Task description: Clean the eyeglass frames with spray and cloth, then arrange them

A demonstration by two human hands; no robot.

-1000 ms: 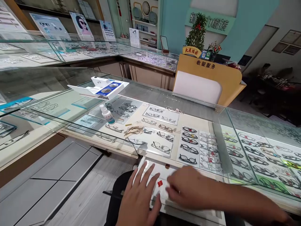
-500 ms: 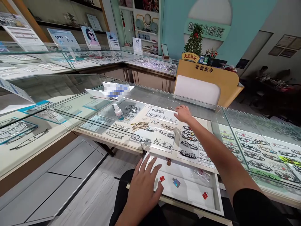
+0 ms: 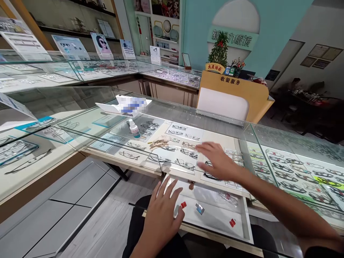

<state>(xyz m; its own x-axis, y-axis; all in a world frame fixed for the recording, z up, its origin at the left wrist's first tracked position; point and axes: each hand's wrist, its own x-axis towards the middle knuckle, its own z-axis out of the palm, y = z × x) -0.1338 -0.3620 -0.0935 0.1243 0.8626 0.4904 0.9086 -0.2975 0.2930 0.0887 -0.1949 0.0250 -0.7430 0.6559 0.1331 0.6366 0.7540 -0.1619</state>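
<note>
My left hand (image 3: pixel 163 211) hovers at the left end of an open white drawer (image 3: pixel 215 225), fingers spread and nothing in them. Over the front part of the glass counter (image 3: pixel 185 111), my right hand (image 3: pixel 216 161) is stretched out with the thumb apart from the fingers. It partly hides the rows of eyeglasses (image 3: pixel 185 164) under the glass. Inside the drawer lie two small red tags (image 3: pixel 232 223), a shiny silvery tag (image 3: pixel 199 208) and some clear plastic bags (image 3: pixel 228 198). A crumpled tan cloth (image 3: pixel 159 142) and a white spray bottle (image 3: pixel 134 129) are farther left on the counter.
A white open box (image 3: pixel 131 105) sits on the counter's far left. More glass cases with eyeglasses (image 3: pixel 287 175) extend to the right. Beyond the counter stand a white chair (image 3: pixel 223 104) and a yellow cashier desk (image 3: pixel 242 89) with a plant (image 3: pixel 219 50).
My right hand has drawn back toward me from the counter's far side and now hangs above its nearer part. My left hand stays almost where it was.
</note>
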